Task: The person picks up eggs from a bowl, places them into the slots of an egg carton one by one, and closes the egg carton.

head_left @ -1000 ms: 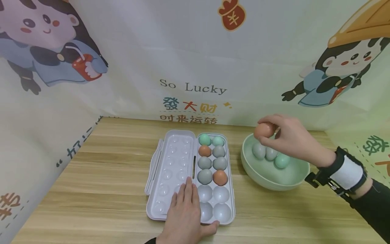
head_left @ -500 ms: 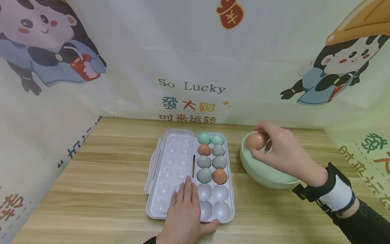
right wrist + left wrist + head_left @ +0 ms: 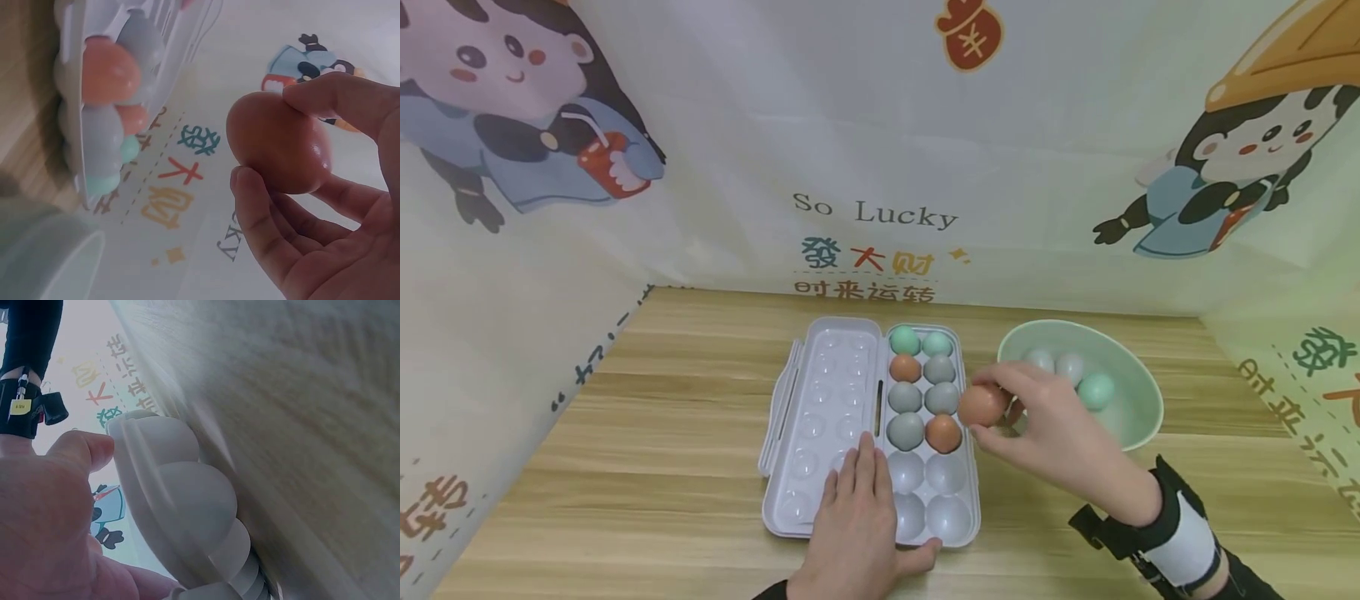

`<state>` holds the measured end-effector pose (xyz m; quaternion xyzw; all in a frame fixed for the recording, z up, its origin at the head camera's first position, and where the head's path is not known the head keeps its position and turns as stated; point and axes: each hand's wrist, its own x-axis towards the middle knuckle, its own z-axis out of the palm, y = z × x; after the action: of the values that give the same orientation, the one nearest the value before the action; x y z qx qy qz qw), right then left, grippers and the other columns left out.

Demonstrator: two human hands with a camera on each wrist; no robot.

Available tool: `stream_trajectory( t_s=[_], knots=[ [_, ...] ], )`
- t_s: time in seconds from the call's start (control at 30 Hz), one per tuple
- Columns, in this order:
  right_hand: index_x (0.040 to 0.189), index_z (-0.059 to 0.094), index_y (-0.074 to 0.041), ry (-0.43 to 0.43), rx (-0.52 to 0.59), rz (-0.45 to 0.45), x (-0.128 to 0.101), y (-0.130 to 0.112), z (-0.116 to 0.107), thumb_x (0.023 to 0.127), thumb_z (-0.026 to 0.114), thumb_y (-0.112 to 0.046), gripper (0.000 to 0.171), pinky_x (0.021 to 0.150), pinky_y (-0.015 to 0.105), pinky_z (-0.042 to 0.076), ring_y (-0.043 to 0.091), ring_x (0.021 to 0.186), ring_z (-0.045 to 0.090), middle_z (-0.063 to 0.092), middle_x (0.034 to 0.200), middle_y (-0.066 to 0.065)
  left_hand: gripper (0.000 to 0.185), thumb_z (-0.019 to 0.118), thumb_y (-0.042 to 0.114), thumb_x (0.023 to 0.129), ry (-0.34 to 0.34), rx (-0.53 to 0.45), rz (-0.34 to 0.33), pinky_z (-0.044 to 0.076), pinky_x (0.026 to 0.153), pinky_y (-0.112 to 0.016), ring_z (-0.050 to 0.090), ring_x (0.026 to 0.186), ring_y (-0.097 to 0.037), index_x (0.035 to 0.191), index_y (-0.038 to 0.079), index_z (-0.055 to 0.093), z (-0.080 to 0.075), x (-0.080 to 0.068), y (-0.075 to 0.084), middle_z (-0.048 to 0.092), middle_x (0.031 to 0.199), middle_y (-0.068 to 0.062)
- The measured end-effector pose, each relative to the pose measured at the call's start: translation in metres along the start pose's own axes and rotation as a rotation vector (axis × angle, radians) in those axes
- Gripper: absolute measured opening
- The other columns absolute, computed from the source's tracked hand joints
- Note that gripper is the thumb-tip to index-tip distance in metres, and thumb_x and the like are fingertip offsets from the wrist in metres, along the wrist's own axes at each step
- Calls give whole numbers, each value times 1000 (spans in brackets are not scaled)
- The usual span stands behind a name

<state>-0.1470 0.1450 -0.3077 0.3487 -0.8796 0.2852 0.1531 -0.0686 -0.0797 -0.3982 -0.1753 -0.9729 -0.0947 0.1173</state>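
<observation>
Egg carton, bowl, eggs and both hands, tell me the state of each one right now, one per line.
Egg carton: open, lid flat to the left, eight cups filled, four near cups empty.
Brown egg: held in the air beside the carton's right edge.
Bowl: upright, three eggs inside.
Right hand: pinches the brown egg.
Left hand: rests flat on the carton's near end, fingers straight.

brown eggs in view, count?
3: two in the egg tray, at and; one brown egg pinched by the right hand beside the tray. None visible in the bowl, though some may be hidden.
</observation>
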Motion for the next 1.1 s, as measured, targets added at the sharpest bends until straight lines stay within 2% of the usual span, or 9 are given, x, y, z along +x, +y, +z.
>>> stream_trajectory(
  t_s=[0.23, 0.4, 0.57, 0.8, 0.97, 1.1],
  knots=[
    [110, 66, -8, -33, 44, 29, -1, -13, 18, 72, 86, -14, 43, 63, 26, 51, 8, 76, 56, 63, 100, -2, 107, 69, 69, 72, -2, -2, -1, 42, 96, -56, 45, 125, -45, 132, -18, 47, 0, 0, -1, 38, 142, -35],
    [109, 64, -4, -87, 91, 7, -3, -18, 42, 72, 86, -10, 43, 66, 27, 53, 9, 81, 58, 64, 101, 1, 107, 70, 68, 72, -12, -6, 2, 42, 95, -56, 45, 125, -46, 131, -18, 48, -1, 0, -2, 39, 142, -35],
    [109, 65, -2, -129, 47, 18, -4, -22, 60, 72, 86, -10, 43, 73, 27, 53, 13, 85, 61, 64, 103, 4, 106, 69, 69, 73, -29, -15, 3, 42, 95, -57, 46, 124, -47, 131, -18, 48, -3, 1, -1, 39, 142, -35],
    [105, 67, -9, -190, -55, 48, -4, -20, 76, 72, 86, -13, 39, 68, 27, 51, 12, 78, 58, 60, 92, -1, 106, 67, 69, 74, -33, -1, 2, 42, 95, -56, 46, 124, -47, 132, -17, 48, -2, 1, 0, 39, 142, -34],
    [105, 67, -10, -209, -49, 49, -5, -19, 81, 72, 87, -13, 39, 68, 27, 51, 12, 77, 58, 60, 92, -2, 106, 67, 70, 74, -25, 0, 2, 42, 95, -56, 46, 124, -46, 132, -17, 48, -2, 0, 0, 39, 142, -34],
    [105, 67, -9, -208, -42, 14, -7, -19, 84, 70, 87, -10, 40, 71, 30, 51, 15, 82, 57, 60, 95, 1, 106, 67, 70, 74, -13, 10, 5, 43, 94, -55, 47, 123, -46, 132, -17, 48, -3, -1, 0, 39, 142, -34]
  ],
)
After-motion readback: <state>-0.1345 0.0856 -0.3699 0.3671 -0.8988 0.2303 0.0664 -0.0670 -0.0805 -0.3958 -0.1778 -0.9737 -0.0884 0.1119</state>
